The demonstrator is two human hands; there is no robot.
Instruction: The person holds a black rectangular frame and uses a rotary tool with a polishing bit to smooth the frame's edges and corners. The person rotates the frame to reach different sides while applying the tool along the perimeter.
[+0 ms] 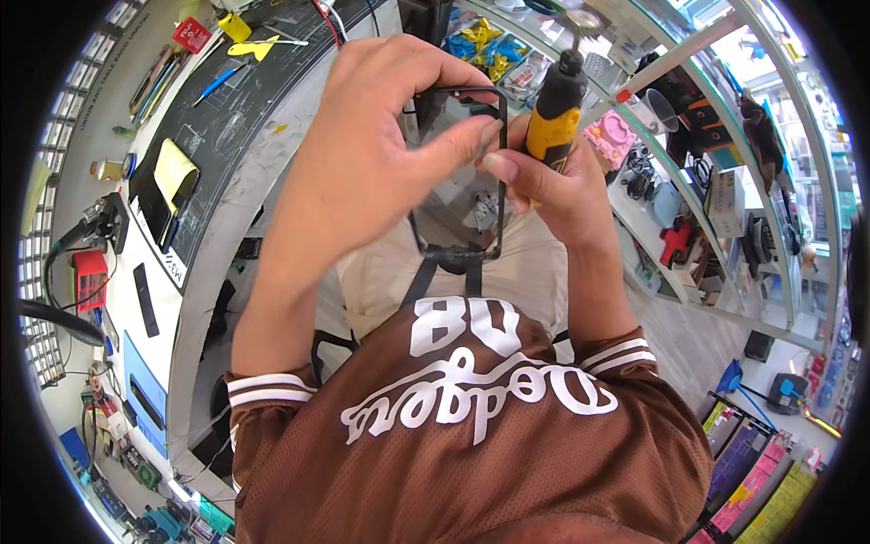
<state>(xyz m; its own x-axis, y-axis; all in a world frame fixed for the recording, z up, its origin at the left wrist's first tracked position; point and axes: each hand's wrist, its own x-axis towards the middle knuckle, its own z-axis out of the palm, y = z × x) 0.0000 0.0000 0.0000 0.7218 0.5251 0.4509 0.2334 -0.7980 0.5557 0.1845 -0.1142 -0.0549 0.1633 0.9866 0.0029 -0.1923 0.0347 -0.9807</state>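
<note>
My left hand [362, 159] grips a thin black phone frame [501, 204] by its upper end, with the thumb across its right edge. My trousers and the floor show through the middle of the frame; its lower edge looks rough. In my right hand [575, 190] is a yellow and black rotary tool [551, 122], held upright with its blurred tip [582, 22] pointing away from me. The right thumb and fingertips lie close against the frame's right side; whether they press on it is hard to tell. The tool's tip is apart from the frame.
To the left runs a workbench with a dark mat [204, 136], a blue pen [217, 84], a yellow pad [175, 172] and a red box [89, 279]. Glass shelves [698, 45] full of parts stand on the right. A blue tray [485, 50] of yellow packets lies ahead.
</note>
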